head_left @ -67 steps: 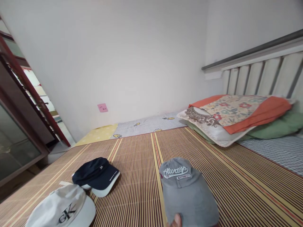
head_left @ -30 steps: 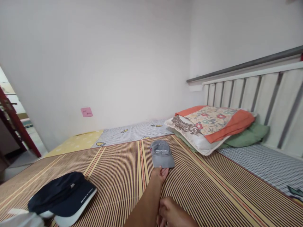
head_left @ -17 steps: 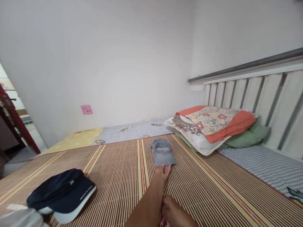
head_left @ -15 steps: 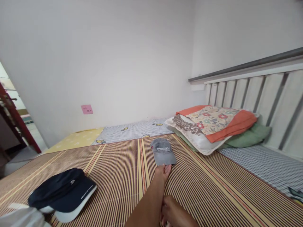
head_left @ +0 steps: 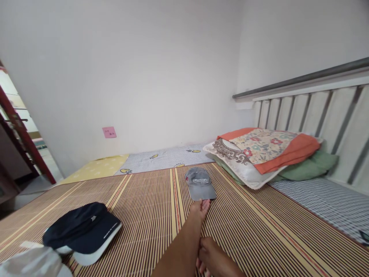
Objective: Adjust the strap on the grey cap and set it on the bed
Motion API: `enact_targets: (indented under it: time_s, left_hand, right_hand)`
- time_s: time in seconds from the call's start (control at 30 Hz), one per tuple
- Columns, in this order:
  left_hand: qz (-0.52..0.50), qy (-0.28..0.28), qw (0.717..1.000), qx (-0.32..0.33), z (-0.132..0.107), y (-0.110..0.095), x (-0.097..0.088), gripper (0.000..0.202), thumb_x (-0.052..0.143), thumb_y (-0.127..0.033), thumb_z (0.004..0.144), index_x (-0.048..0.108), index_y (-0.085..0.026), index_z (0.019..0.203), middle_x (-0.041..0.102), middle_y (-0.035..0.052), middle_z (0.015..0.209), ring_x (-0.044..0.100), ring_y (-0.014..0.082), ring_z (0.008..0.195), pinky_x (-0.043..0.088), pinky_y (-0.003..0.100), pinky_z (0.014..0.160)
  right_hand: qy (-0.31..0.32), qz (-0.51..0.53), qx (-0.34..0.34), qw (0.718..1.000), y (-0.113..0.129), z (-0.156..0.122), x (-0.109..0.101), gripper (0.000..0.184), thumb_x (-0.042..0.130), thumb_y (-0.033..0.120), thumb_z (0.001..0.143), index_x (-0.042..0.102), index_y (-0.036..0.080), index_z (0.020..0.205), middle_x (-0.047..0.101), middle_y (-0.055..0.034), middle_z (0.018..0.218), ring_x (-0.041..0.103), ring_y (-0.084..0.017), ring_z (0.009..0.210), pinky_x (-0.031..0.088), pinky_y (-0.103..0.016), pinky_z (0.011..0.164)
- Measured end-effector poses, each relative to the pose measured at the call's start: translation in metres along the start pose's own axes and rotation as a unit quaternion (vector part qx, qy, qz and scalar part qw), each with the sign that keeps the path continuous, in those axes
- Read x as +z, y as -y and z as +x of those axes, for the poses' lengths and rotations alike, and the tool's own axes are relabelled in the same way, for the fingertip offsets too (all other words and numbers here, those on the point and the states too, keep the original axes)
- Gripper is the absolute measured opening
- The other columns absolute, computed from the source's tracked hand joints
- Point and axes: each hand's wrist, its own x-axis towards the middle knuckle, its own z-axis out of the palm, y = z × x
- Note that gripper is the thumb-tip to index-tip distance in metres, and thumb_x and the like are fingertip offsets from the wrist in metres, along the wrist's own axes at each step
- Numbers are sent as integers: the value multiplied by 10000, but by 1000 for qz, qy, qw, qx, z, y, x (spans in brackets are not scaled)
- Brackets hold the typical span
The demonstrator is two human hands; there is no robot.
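Note:
A grey baseball cap (head_left: 198,182) with pale lettering rests on the striped mat, its brim toward me. My left hand (head_left: 200,207) reaches out and pinches the front edge of that brim, thumb above and fingers under it. Close to my left forearm is my right hand (head_left: 205,252), its fingers curled in; whatever they may hold is hidden. A dark navy cap (head_left: 82,227) with a white under-brim lies at the left. Beside it, a light grey cap (head_left: 34,263) is cut off by the lower left corner.
The striped bamboo mat (head_left: 144,204) covers the bed. Stacked pillows (head_left: 259,152) with an orange floral cover lie at the right, by the white slatted headboard (head_left: 325,119). A pink note (head_left: 109,132) is stuck to the wall (head_left: 158,77). A red door frame (head_left: 25,138) stands at far left.
The view has turned slightly left, so everything appears a little farther right. My left hand keeps its pinch on the grey cap's brim, and my right hand stays by the left forearm.

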Motion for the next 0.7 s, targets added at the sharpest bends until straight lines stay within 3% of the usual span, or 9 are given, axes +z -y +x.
enact_targets:
  time_s: [0.27, 0.37, 0.43, 0.5, 0.6, 0.63, 0.67, 0.7]
  left_hand:
    - [75, 28, 997, -18, -17, -7, -8, 351, 590, -365, 1032, 633, -146, 1303, 704, 133, 1338, 721, 233, 1107, 615, 433, 939]
    - [128, 30, 991, -12, -37, -11, -21, 241, 535, -240, 1037, 653, -94, 1187, 756, 135, 1153, 740, 204, 979, 595, 374, 894]
    - [163, 31, 986, 16, -59, -16, -37, 184, 505, -145, 1004, 668, -66, 1031, 756, 110, 886, 723, 170, 779, 558, 304, 787]
    - [201, 41, 977, 54, -86, -25, -62, 148, 567, -156, 955, 669, -86, 874, 683, 52, 663, 621, 131, 570, 462, 261, 626]
    - [261, 74, 957, 101, -136, -42, -119, 191, 729, -288, 873, 674, -124, 794, 636, 7, 576, 507, 106, 458, 321, 257, 498]
    - [297, 71, 945, 122, -154, -47, -143, 253, 759, -359, 864, 676, -134, 782, 627, 1, 568, 494, 105, 454, 324, 258, 495]
    - [411, 20, 891, 194, -171, -51, -167, 348, 736, -474, 891, 670, -154, 769, 612, -15, 567, 491, 103, 458, 367, 256, 500]
    - [506, -93, 801, 306, -188, -54, -192, 403, 691, -557, 916, 682, -171, 800, 622, -22, 603, 520, 108, 482, 421, 257, 514]
  right_hand:
    - [8, 3, -9, 1000, 0, -4, -8, 240, 409, 98, 940, 625, 181, 876, 609, 25, 647, 604, -119, 524, 410, -193, 440]
    - [1, 5, 1, 1000, -5, -4, -7, 200, 392, 121, 988, 567, 196, 925, 639, 24, 699, 634, -117, 563, 416, -189, 463]
    - [-8, -2, 12, 1000, -7, -2, -5, 193, 383, 129, 1007, 542, 205, 929, 643, 22, 708, 635, -116, 564, 401, -187, 461]
    - [-12, -11, 20, 1000, -7, -1, -3, 197, 378, 137, 1020, 538, 214, 935, 632, 27, 698, 630, -119, 558, 390, -191, 459]
    - [-9, -24, 25, 999, -3, -2, -5, 194, 394, 166, 1032, 547, 220, 925, 628, 22, 698, 625, -127, 564, 393, -202, 466]
    - [-4, -27, 26, 999, -1, -2, -5, 193, 408, 180, 1032, 555, 219, 913, 638, 15, 710, 629, -131, 572, 403, -208, 473]
    - [-2, -31, 24, 999, 1, -3, -6, 192, 426, 194, 1030, 562, 219, 896, 652, 6, 723, 634, -135, 582, 416, -214, 483]
    - [-4, -37, 21, 999, 2, -4, -7, 194, 444, 205, 1024, 566, 219, 874, 662, -1, 730, 635, -137, 584, 426, -219, 493]
